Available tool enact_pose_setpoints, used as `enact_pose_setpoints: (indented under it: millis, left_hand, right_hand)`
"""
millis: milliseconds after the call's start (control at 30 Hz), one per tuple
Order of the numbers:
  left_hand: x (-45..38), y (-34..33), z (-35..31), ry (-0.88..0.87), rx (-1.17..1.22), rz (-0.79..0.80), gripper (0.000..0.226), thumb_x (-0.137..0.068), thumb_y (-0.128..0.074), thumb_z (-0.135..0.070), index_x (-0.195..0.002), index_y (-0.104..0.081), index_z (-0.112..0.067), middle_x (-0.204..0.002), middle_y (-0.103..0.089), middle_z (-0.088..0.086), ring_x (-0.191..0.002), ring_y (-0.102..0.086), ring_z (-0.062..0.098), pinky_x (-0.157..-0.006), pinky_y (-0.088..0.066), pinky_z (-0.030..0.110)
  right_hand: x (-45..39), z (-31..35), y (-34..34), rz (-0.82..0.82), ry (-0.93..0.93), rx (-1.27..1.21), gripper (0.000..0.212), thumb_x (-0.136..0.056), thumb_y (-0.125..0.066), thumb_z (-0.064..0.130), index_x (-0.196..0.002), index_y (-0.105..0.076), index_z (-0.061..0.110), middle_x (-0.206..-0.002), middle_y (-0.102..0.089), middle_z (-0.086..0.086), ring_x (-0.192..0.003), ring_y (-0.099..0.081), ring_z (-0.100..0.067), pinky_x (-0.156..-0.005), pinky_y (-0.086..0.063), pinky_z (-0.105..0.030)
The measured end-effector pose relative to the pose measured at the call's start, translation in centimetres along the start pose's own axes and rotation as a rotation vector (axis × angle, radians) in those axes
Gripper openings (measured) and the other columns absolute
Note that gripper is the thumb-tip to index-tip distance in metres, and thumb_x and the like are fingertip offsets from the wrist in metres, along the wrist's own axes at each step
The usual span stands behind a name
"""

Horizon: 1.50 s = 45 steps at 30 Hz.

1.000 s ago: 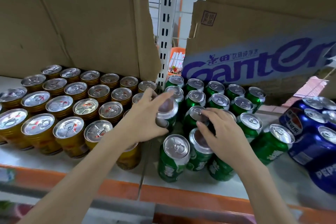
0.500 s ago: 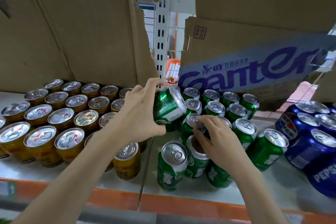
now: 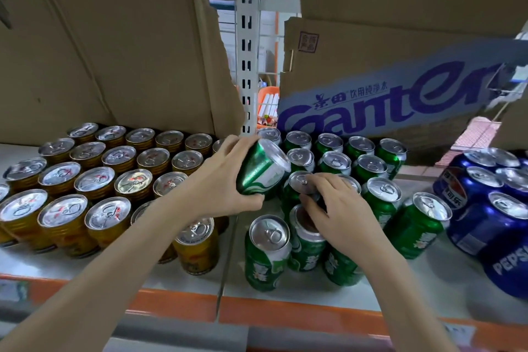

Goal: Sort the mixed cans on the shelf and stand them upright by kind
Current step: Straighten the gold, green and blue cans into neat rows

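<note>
Over the shelf [image 3: 428, 288], left hand [image 3: 217, 183] grips a tilted green can [image 3: 261, 170]; right hand [image 3: 340, 208] fingers pinch another's top [image 3: 300, 180].

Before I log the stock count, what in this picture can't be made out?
- Head view: green cans under the right hand are partly hidden.
- Yellow cans behind the left forearm are covered.
- Blue cans are cut off by the right edge.
- Small print on the carton is too small to read.

Bare shelf [image 3: 445, 280] lies open at front right; packed green cans [image 3: 357, 163] and cardboard boxes [image 3: 128, 51] block the back.
</note>
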State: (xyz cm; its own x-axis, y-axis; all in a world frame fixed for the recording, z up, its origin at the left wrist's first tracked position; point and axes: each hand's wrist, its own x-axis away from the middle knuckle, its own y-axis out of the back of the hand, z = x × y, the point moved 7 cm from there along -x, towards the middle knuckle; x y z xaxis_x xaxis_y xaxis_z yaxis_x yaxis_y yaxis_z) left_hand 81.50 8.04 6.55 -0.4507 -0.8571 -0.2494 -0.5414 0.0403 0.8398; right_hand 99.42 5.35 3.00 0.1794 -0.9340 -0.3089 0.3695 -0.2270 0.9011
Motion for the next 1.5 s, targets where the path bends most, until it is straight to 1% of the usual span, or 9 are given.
enact_pose_setpoints:
  millis: [167,267,367,433,533,700,867,1100,1500]
  left_hand:
    - [-1.2,-0.2,-0.1,-0.008,-0.360,0.278,0.097,-0.072,-0.064,-0.051,-0.147,-0.003,-0.040,-0.129,-0.031,0.001,-0.102,-0.046,0.018,-0.087,-0.046,0.029]
    - [-2.2,-0.3,-0.2,-0.006,-0.619,0.409,0.099,-0.070,-0.067,-0.049,-0.147,-0.010,-0.026,-0.128,-0.038,0.005,-0.108,-0.044,0.020,-0.092,-0.044,0.034]
    - [-2.8,-0.8,-0.8,-0.019,-0.809,0.514,0.076,-0.067,-0.071,-0.050,-0.127,-0.041,-0.015,-0.099,-0.050,0.000,-0.089,-0.049,0.016,-0.072,-0.046,0.029]
    - [-3.1,-1.4,-1.4,-0.062,-0.884,0.555,0.066,-0.068,-0.070,-0.051,-0.118,-0.046,-0.015,-0.077,-0.040,-0.005,-0.070,-0.042,0.011,-0.057,-0.038,0.025]
    - [-3.5,-2.7,-1.4,-0.053,-0.814,0.599,0.076,-0.069,-0.072,-0.049,-0.128,-0.036,-0.017,-0.077,-0.034,-0.005,-0.071,-0.041,0.013,-0.062,-0.039,0.027]
    - [-4.4,-4.8,-0.7,-0.028,-0.680,0.627,0.087,-0.071,-0.076,-0.042,-0.136,-0.026,-0.015,-0.125,-0.038,0.006,-0.095,-0.045,0.020,-0.074,-0.041,0.029]
    - [-4.7,-5.7,0.4,0.007,-0.477,0.562,0.073,-0.071,-0.077,-0.033,-0.127,-0.033,-0.017,-0.117,-0.043,0.004,-0.096,-0.047,0.020,-0.073,-0.041,0.030]
    - [-3.4,-4.6,2.2,0.022,-0.355,0.593,0.093,-0.079,-0.071,-0.035,-0.149,-0.012,-0.022,-0.140,-0.032,0.003,-0.129,-0.033,0.020,-0.106,-0.033,0.035]
    - [-3.2,-3.9,2.1,0.133,-0.274,0.213,0.065,-0.072,-0.068,-0.055,-0.119,-0.051,-0.013,-0.099,-0.048,0.000,-0.090,-0.046,0.015,-0.077,-0.039,0.027]
  right_hand:
    - [0.0,-0.1,0.0,-0.020,-0.006,0.003,0.038,-0.093,-0.051,0.036,-0.126,-0.054,0.018,-0.127,-0.054,0.004,-0.114,-0.049,-0.020,-0.090,-0.037,-0.026]
    - [0.1,-0.1,0.0,-0.015,-0.014,0.007,0.040,-0.092,-0.053,0.034,-0.129,-0.052,0.019,-0.129,-0.053,0.003,-0.115,-0.048,-0.019,-0.090,-0.035,-0.024]
    - [0.0,-0.1,0.1,-0.017,-0.011,0.013,0.040,-0.092,-0.053,0.036,-0.129,-0.053,0.019,-0.128,-0.054,0.003,-0.114,-0.049,-0.019,-0.089,-0.034,-0.023]
    - [0.0,-0.2,-0.1,-0.015,-0.013,0.008,0.040,-0.093,-0.052,0.037,-0.128,-0.053,0.019,-0.127,-0.054,0.003,-0.114,-0.050,-0.019,-0.089,-0.036,-0.025]
    - [-0.1,-0.2,-0.2,-0.016,-0.015,0.011,0.047,-0.090,-0.041,0.045,-0.126,-0.055,0.019,-0.125,-0.056,0.002,-0.112,-0.052,-0.020,-0.089,-0.040,-0.028]
    - [0.0,0.0,0.0,-0.022,-0.018,0.036,0.048,-0.088,-0.039,0.044,-0.125,-0.057,0.019,-0.125,-0.056,0.003,-0.112,-0.052,-0.020,-0.091,-0.038,-0.026]
    - [-0.1,-0.1,-0.2,0.019,-0.023,0.039,0.042,-0.095,-0.044,0.042,-0.132,-0.050,0.024,-0.133,-0.048,0.008,-0.120,-0.043,-0.015,-0.096,-0.030,-0.022]
    - [-0.1,-0.1,-0.2,0.029,-0.025,0.033,0.041,-0.095,-0.046,0.040,-0.132,-0.050,0.024,-0.134,-0.048,0.008,-0.121,-0.043,-0.015,-0.097,-0.029,-0.022]
    - [-0.1,0.0,-0.2,0.042,-0.029,0.045,0.042,-0.095,-0.044,0.041,-0.133,-0.049,0.024,-0.136,-0.045,0.008,-0.123,-0.040,-0.013,-0.094,-0.025,-0.018]
